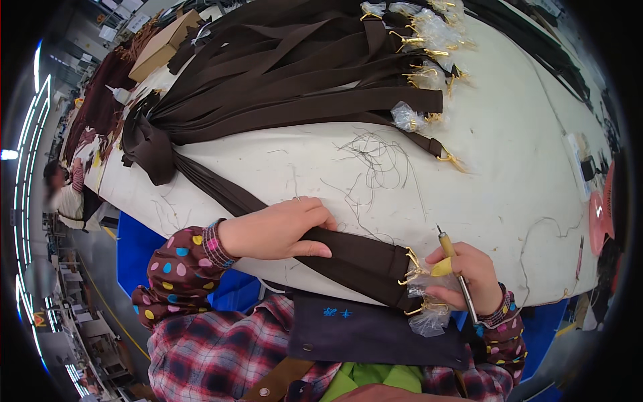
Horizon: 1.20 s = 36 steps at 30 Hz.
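A long white worktop (509, 154) in a workshop carries a big bundle of brown straps (295, 74). The left hand (278, 231) lies flat with released fingers on 1 brown strap (355, 258) at the near edge. The right hand (469, 275) is clenched around a thin tool (454, 264) and grips the gold clasp (416, 268) in its plastic wrap. Pressing the strap flat should keep the clasp end steady.

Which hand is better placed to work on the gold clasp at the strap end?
Right, probably. The right hand already grips the gold clasps in their clear wrap and a thin tool, while the left hand lies flat on the brown strap, pinning it.
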Motion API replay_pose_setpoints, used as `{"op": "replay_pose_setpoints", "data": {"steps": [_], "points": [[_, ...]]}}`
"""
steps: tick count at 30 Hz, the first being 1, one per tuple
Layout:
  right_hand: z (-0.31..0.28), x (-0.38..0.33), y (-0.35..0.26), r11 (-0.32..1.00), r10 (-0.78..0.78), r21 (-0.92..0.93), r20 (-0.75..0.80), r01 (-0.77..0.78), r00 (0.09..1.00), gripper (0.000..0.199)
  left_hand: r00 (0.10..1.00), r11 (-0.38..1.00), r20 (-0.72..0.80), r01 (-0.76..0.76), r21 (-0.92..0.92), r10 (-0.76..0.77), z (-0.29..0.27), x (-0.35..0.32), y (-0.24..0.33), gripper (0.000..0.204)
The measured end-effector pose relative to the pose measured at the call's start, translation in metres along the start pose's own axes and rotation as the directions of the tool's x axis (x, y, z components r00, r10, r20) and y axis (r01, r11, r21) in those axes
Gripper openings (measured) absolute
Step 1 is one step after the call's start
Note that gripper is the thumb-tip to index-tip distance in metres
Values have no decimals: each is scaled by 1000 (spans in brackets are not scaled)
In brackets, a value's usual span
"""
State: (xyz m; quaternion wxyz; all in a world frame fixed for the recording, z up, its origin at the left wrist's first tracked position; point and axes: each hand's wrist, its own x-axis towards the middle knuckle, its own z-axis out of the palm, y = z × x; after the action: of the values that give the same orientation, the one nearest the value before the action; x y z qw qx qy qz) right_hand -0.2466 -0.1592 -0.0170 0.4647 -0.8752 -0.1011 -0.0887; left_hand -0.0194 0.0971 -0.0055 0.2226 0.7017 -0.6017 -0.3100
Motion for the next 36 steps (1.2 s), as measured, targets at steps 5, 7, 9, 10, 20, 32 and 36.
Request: {"op": "replay_pose_setpoints", "data": {"steps": [5, 7, 9, 10, 20, 32, 36], "points": [[-4, 11, 7, 999, 23, -45, -40, -24, 999, 34, 984, 963, -178, 34, 268, 15, -48, 39, -5, 31], [1, 12, 7, 997, 21, -66, -58, -25, 998, 32, 927, 901, -359, 60, 429, 110, -62, 79, -13, 29], [4, 12, 4, 998, 19, -63, -34, -21, 999, 28, 829, 859, -504, 57, 509, 244, -66, 119, -28, 29], [5, 11, 2, 996, 24, -79, -43, -28, 999, 28, 782, 828, -545, 68, 557, 303, -65, 137, -34, 30], [-7, 6, 15, 985, -36, -172, -207, 0, 978, 26, 785, 914, -557, -30, 405, 272, -53, 164, -15, 15], [-26, 38, 41, 959, -93, -279, -460, -44, 883, 29, 963, 1000, -271, 0, 5, 2, 9, 106, -4, 18], [-11, 47, 51, 952, -58, -303, -333, -49, 941, 38, 955, 998, -295, 45, 41, -31, 13, 109, -4, 18]]}}
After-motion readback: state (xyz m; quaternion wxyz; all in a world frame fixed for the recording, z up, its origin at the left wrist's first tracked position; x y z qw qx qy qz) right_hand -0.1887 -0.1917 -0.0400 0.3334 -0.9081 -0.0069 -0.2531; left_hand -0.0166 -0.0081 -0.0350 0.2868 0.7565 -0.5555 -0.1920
